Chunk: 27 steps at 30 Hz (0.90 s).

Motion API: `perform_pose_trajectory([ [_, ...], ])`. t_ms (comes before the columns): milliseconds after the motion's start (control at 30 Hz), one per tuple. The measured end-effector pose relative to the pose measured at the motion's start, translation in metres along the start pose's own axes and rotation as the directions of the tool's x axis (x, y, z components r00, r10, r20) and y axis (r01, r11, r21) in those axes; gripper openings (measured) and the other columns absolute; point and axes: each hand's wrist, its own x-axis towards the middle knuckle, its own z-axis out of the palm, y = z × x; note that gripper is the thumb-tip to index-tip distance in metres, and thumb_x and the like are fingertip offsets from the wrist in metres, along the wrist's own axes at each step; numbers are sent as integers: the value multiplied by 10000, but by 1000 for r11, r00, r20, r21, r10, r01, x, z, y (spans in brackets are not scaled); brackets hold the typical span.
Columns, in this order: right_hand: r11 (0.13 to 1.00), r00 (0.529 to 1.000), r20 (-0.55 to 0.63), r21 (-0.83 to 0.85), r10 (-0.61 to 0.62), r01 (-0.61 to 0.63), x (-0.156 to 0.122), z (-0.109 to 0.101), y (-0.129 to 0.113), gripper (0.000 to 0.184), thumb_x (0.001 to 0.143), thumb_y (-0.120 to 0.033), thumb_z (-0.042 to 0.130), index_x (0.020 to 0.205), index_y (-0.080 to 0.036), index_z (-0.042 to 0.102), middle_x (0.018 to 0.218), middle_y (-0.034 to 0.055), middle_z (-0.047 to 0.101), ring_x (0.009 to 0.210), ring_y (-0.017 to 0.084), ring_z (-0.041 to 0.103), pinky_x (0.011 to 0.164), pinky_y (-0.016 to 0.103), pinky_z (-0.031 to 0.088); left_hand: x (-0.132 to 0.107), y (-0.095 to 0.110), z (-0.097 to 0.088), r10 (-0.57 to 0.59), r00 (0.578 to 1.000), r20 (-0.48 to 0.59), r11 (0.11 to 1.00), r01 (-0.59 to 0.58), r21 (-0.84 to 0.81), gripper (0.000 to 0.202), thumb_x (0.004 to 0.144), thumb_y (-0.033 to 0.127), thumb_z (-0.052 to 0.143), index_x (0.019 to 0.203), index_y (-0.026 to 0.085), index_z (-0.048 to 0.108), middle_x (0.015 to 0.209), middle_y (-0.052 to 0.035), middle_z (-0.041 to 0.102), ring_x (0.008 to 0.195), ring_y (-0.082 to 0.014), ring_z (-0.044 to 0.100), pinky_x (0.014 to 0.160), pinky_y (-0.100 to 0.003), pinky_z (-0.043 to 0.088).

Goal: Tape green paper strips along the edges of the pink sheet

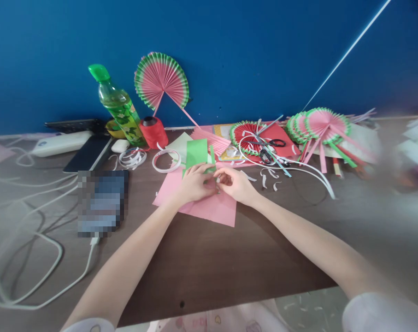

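Note:
My left hand (195,184) and my right hand (235,183) meet over a pink paper sheet (212,207) lying on the dark wooden table (202,267). Both hands have fingers curled in a pinch on the lower edge of a green paper sheet (197,153) that lies partly on the pink one. The fingertips of the two hands almost touch each other.
A green bottle (119,107), a red thread spool (153,131), tape rings (166,160) and finished pink-green paper fans (161,80) stand at the back. Scissors (269,150), paper strips and more fans (321,125) lie right. A blurred phone (101,202) with white cables (39,272) lies left.

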Motion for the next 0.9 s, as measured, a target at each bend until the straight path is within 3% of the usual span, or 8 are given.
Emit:
perform_pose_trajectory([
  [167, 998, 999, -16, -59, -38, 37, 0, 0, -1, 205, 690, -105, 547, 869, -203, 571, 698, -9, 593, 629, 132, 581, 621, 275, 481, 0, 1, 0, -12, 1000, -9, 1000, 12, -14, 306, 713, 383, 600, 999, 292, 656, 1385, 33, 456, 1301, -288, 342, 1061, -458, 285],
  [400, 981, 991, -13, -147, -130, 127, -1, -2, -4, 252, 689, -56, 538, 892, -199, 582, 818, 21, 633, 753, 157, 606, 779, 328, 474, 0, 0, 2, -10, 1000, -18, 1000, 9, -26, 305, 704, 407, 610, 983, 294, 660, 1387, 39, 451, 1300, -292, 338, 1060, -467, 284],
  [600, 973, 991, -42, -198, -128, 117, 0, -3, -1, 212, 709, -94, 576, 887, -207, 603, 897, 47, 648, 883, 200, 594, 854, 386, 450, 0, 0, 1, -16, 1000, -10, 999, 15, -37, 326, 707, 393, 605, 1021, 318, 651, 1393, 49, 441, 1300, -297, 333, 1064, -473, 278],
  [900, 975, 993, -39, -196, -116, 106, 1, -3, -1, 212, 711, -94, 577, 886, -208, 610, 879, 42, 644, 873, 198, 596, 851, 379, 451, 0, -2, 3, -1, 1000, -30, 1000, 0, -27, 350, 704, 420, 616, 1035, 312, 647, 1397, 47, 443, 1308, -279, 332, 1062, -464, 280],
])
